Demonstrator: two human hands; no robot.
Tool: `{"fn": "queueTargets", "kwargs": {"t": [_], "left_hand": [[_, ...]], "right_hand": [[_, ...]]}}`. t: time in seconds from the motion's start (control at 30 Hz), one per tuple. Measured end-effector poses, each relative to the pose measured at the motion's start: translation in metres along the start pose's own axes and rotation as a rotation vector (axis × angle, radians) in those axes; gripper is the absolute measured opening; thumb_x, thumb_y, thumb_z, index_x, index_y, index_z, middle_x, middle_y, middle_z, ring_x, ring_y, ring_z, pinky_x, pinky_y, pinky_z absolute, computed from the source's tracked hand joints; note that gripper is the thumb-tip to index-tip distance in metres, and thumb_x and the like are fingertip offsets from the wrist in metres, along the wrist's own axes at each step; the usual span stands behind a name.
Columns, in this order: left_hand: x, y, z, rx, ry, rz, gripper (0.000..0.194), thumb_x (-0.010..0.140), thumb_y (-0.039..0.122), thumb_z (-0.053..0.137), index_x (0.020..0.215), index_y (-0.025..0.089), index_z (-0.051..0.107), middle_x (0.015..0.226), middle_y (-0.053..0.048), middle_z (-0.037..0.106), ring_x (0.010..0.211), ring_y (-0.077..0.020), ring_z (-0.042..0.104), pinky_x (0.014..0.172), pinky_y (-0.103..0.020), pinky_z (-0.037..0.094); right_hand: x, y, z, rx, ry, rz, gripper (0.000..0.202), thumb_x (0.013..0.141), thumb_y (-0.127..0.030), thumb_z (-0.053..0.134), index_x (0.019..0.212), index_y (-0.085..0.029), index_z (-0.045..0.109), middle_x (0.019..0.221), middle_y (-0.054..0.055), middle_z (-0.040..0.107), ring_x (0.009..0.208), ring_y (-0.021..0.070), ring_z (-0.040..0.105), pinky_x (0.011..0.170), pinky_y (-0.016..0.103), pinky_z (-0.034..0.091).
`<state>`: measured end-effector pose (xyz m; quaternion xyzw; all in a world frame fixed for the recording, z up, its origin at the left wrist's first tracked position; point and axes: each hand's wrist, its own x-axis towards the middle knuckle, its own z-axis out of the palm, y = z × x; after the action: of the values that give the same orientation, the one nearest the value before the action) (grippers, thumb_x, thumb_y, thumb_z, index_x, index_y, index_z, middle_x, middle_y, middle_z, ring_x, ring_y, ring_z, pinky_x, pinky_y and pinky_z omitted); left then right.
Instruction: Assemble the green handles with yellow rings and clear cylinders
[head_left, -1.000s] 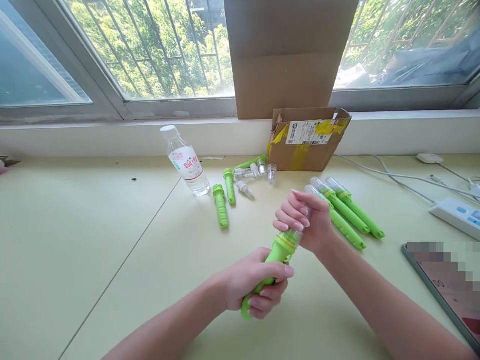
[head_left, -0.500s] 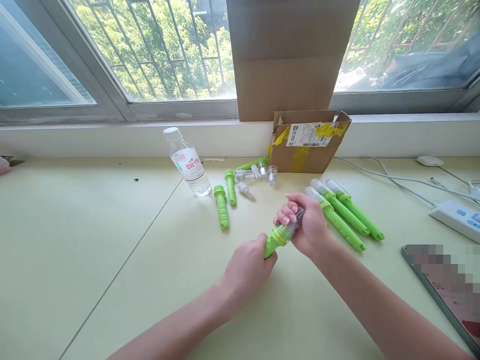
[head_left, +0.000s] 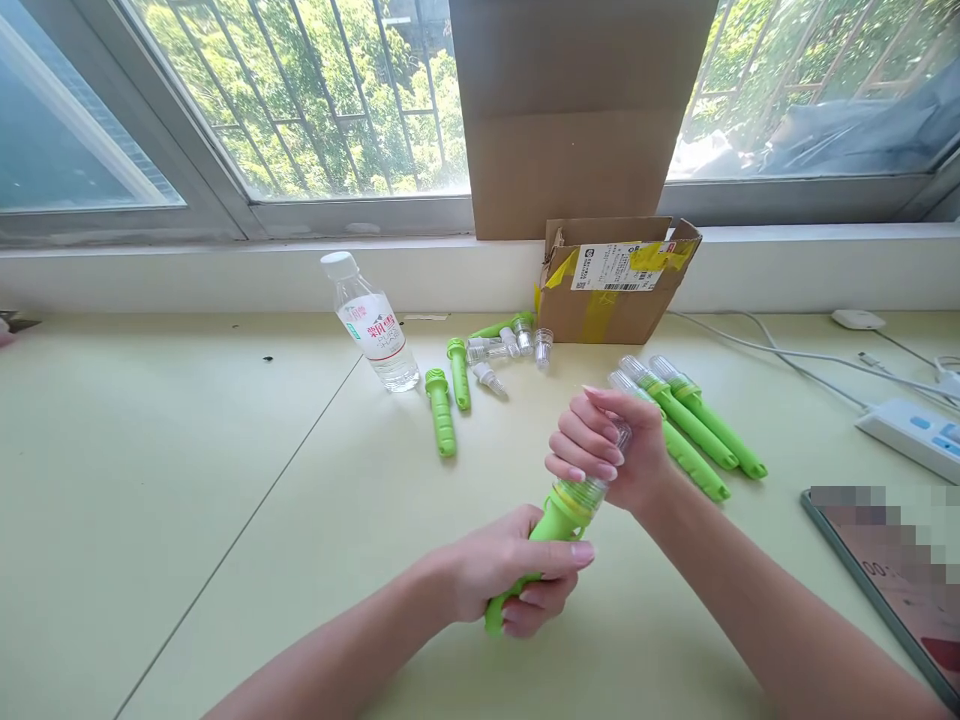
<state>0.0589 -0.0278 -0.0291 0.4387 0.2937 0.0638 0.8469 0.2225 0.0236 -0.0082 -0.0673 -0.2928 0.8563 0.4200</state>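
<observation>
Both hands are on one green plastic tube with a clear ribbed cap. My left hand [head_left: 517, 570] is closed round the green handle [head_left: 559, 520], its thumb laid along it. My right hand [head_left: 607, 440] wraps the clear cap [head_left: 583, 494] at the upper end, and its fingers hide most of it. A yellow ring shows where cap and handle meet. The tube is tilted, cap up and to the right. Just beyond my right hand lie three similar capped green tubes [head_left: 694, 430], side by side.
Loose green handles [head_left: 441, 415] and several clear caps [head_left: 544, 350] lie mid-table. A white nozzle-like piece [head_left: 490, 380] is among them. Behind stand a water bottle [head_left: 379, 335] and an open cardboard box [head_left: 615, 300]. To the right are a phone [head_left: 877, 590], cables and a power strip [head_left: 911, 430].
My left hand has turned over, its thumb and fingertips now showing, and more of the green handle is visible. My right fingers have shifted round the cap. The tube sits slightly lower.
</observation>
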Motion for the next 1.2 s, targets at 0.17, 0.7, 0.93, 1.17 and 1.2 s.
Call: {"fn": "queueTargets", "kwargs": {"t": [0.17,0.7,0.93,1.17,1.2], "left_hand": [[0.005,0.001,0.005,0.347,0.436,0.008,0.031,0.08,0.024,0.049,0.056,0.021,0.029,0.045,0.008,0.026,0.036,-0.0063,0.026,0.036,-0.022,0.022],[-0.001,0.005,0.0,0.109,0.197,-0.094,0.034,0.077,0.032,0.054,0.055,0.021,0.03,0.043,0.009,0.025,0.034,-0.0062,0.021,0.034,-0.021,0.016],[0.001,0.002,-0.003,0.134,0.159,-0.022,0.036,0.073,0.03,0.062,0.051,0.02,0.035,0.039,0.007,0.037,0.032,-0.0057,0.029,0.033,-0.021,0.024],[0.006,0.004,-0.001,0.441,0.567,0.043,0.029,0.069,0.017,0.047,0.055,0.021,0.022,0.046,0.009,0.018,0.041,-0.005,0.017,0.037,-0.022,0.014],[0.006,0.004,-0.002,0.47,0.592,0.068,0.029,0.067,0.016,0.047,0.056,0.021,0.021,0.048,0.008,0.018,0.043,-0.0053,0.016,0.039,-0.023,0.013]], "right_hand": [[0.004,0.004,-0.002,-0.009,0.2,-0.085,0.044,0.081,-0.025,0.044,0.041,-0.019,0.029,0.032,-0.006,0.03,0.03,0.008,0.034,0.044,0.024,0.039],[0.004,0.003,0.006,-0.066,0.272,-0.081,0.038,0.083,-0.031,0.048,0.047,-0.018,0.047,0.043,-0.003,0.046,0.042,0.0106,0.046,0.054,0.027,0.046],[0.0,0.001,0.008,-0.117,0.034,-0.006,0.049,0.084,-0.025,0.048,0.04,-0.018,0.028,0.033,-0.006,0.03,0.033,0.0075,0.036,0.049,0.025,0.042],[0.007,0.01,0.001,-0.014,0.266,-0.147,0.045,0.079,-0.02,0.045,0.039,-0.019,0.024,0.029,-0.006,0.029,0.028,0.0078,0.032,0.045,0.025,0.039],[0.008,0.011,0.001,-0.006,0.279,-0.164,0.045,0.078,-0.02,0.045,0.038,-0.019,0.025,0.029,-0.006,0.029,0.028,0.008,0.032,0.044,0.025,0.039]]}}
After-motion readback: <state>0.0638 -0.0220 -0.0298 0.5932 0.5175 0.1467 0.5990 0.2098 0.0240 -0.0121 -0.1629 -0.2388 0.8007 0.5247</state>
